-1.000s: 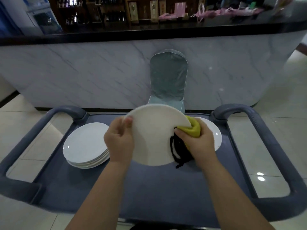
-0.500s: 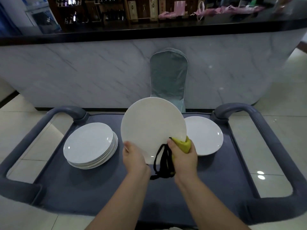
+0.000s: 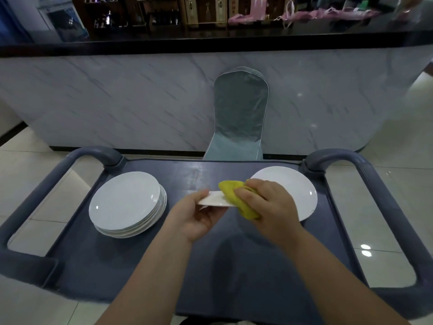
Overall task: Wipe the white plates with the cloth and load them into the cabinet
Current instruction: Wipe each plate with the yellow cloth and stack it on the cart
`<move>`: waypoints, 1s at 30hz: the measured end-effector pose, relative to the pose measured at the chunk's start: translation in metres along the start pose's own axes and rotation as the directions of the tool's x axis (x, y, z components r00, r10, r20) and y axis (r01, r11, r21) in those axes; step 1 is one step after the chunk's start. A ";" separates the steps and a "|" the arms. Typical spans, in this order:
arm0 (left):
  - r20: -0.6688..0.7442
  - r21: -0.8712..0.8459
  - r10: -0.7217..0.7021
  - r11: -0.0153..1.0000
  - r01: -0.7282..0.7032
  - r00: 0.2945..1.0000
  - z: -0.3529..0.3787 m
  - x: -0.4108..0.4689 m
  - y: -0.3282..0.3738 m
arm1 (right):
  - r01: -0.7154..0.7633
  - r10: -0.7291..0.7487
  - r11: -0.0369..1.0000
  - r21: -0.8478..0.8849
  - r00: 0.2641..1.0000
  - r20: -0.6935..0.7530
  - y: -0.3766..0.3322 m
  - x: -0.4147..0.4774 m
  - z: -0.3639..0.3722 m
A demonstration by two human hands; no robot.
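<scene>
Grip status: left grip (image 3: 194,219) pinches plate (image 3: 214,200), right grip (image 3: 269,205) squeezes cloth (image 3: 229,191) onto it. We reckon mid-wipe; stack (image 3: 126,200) waiting, cabinet nowhere in sight.

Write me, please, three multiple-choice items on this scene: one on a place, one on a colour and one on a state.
1. The stack of plates sits on the cart at its: A) left side B) right side C) near edge.
2. The cloth is: A) blue B) yellow C) red.
3. The held plate is: A) flat on the cart B) gripped by the left hand C) atop the stack.
Key: 1A, it lies left of both hands; 2B, the right hand holds a yellow cloth; 3B, the left hand pinches its rim above the cart.
</scene>
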State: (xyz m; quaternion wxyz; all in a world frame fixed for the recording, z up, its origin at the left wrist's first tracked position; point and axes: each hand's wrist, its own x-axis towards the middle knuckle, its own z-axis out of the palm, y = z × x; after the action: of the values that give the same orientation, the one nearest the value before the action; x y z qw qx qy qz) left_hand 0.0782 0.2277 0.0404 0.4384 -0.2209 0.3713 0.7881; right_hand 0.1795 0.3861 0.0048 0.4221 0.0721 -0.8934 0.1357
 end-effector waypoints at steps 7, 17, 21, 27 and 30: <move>0.133 -0.033 0.149 0.989 -0.146 0.980 -0.013 0.000 -0.019 | -0.396 0.372 0.894 0.209 0.917 0.148 -0.015 -0.032 0.009; 0.220 -0.076 0.255 0.967 -0.244 0.942 -0.031 0.005 -0.033 | -0.625 0.623 0.757 0.188 0.778 0.078 0.008 -0.017 0.014; 0.169 -0.154 0.255 0.961 -0.230 0.952 -0.032 0.008 -0.029 | -0.463 0.446 0.883 0.079 0.880 0.163 -0.051 -0.026 0.030; 0.172 -0.162 0.245 0.963 -0.218 0.954 -0.033 0.008 -0.037 | -0.588 0.576 0.793 0.158 0.809 0.122 -0.020 -0.028 0.018; 0.178 -0.163 0.238 0.964 -0.210 0.955 -0.035 0.006 -0.040 | -0.643 0.638 0.759 0.104 0.766 0.085 -0.021 -0.022 0.016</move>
State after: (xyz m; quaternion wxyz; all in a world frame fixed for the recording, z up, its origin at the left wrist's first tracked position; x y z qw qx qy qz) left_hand 0.1099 0.2174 -0.0010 0.3636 -0.1295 0.2917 0.8752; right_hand 0.1865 0.3619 -0.0185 0.3247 -0.2078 -0.8630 0.3264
